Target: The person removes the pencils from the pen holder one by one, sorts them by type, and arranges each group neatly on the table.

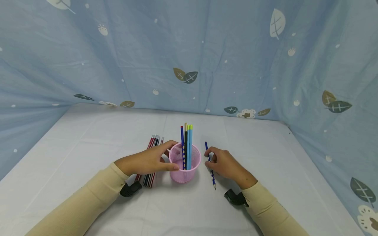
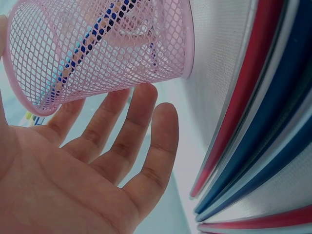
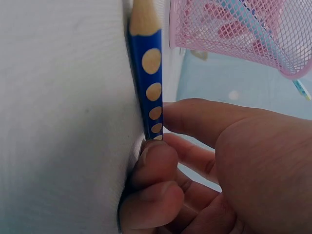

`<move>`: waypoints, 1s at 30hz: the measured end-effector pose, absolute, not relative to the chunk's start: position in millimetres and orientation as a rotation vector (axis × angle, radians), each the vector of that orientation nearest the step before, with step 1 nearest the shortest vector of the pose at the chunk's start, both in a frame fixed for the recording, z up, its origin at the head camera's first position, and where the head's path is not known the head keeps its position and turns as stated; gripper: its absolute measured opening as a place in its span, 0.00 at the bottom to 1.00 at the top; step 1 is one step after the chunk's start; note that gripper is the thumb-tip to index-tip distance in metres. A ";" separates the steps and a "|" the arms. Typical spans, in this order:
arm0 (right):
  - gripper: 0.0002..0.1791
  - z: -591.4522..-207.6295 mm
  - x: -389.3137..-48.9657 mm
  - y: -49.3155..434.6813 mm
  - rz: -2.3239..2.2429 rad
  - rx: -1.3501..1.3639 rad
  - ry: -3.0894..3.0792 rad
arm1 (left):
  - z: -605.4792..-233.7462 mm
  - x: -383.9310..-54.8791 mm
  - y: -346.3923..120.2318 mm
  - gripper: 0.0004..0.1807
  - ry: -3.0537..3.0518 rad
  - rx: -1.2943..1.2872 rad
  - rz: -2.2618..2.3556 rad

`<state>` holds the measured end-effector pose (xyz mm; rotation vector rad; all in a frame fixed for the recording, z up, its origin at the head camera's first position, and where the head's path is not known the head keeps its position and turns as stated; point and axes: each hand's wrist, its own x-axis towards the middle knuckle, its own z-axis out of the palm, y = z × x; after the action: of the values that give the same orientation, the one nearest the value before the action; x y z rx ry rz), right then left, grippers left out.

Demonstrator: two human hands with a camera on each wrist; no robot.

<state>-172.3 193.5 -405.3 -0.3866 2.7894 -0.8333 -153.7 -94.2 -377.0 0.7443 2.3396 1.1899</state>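
Observation:
A pink mesh pencil cup [image 1: 182,177] stands upright on the table. It holds a blue pencil with dots, a dark pencil and two light-blue pencils [image 1: 189,147]. My left hand [image 1: 149,160] holds the cup from its left side, thumb on the near rim and fingers [image 2: 141,109] along the mesh wall. To the cup's right, my right hand [image 1: 222,162] pinches a dark-blue pencil [image 3: 152,80] with bare-wood dots between thumb and fingers. That pencil lies close along the cloth, its sharpened tip toward me.
A bundle of several red and dark striped pencils [image 1: 146,179] lies on the white tablecloth [image 1: 118,127], partly hidden under my left hand and wrist. Behind the table hangs a blue curtain [image 1: 141,59] with leaf prints. Each wrist carries a black camera [image 1: 236,197].

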 end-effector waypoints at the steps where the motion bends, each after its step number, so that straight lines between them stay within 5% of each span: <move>1: 0.16 -405.4 -172.2 193.3 -0.834 -0.381 2.791 | -377.2 -153.5 -94.3 0.42 2.339 0.744 1.189; 17: 0.06 -394.9 -168.0 196.0 -1.067 -0.513 2.904 | -380.5 -152.7 -90.0 0.42 2.321 0.754 1.200; 30: 0.14 -365.8 -163.5 158.3 -1.594 -0.475 2.671 | -378.3 -154.6 -95.3 0.40 2.335 0.762 1.204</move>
<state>-163.5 158.3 -365.8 -0.4751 2.6713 -1.5939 -154.6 -95.3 -378.3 0.7616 2.3348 1.2038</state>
